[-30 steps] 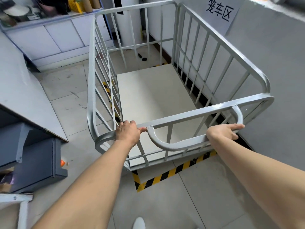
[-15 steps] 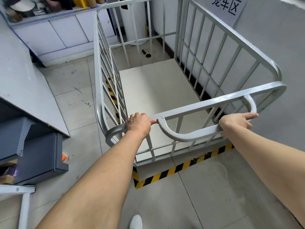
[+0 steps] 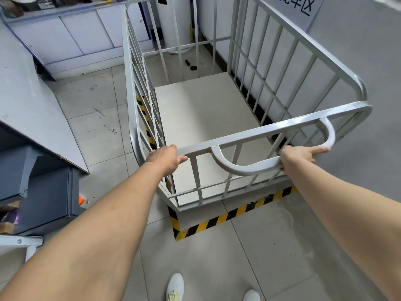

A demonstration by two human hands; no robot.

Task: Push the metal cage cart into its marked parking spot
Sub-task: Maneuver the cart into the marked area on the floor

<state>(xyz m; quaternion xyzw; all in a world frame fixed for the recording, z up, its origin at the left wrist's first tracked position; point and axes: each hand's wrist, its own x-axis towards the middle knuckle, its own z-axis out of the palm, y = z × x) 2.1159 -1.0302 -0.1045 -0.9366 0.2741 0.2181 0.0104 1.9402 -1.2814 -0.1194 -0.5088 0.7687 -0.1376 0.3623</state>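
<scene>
A grey metal cage cart (image 3: 256,133) with barred sides and a pale floor panel stands in front of me, close along the grey wall on the right. My left hand (image 3: 165,158) grips the near top rail at its left corner. My right hand (image 3: 300,156) is closed on the curved handle loop at the right, index finger stretched along it. Yellow-and-black striped floor tape (image 3: 219,220) marks a corner just in front of the cart's near end and runs under its left side. A paper sign (image 3: 303,7) with black characters hangs on the wall above the cart.
A grey counter (image 3: 32,109) and dark metal boxes (image 3: 45,198) stand to the left, white cabinets (image 3: 71,38) at the back left. Small dark items (image 3: 191,65) lie on the tiles beyond the cart. My white shoes (image 3: 175,286) show at the bottom.
The cart has rolled forward, away from me; its near end now sits just past the striped tape line. Both hands kept their grip and moved with it.
</scene>
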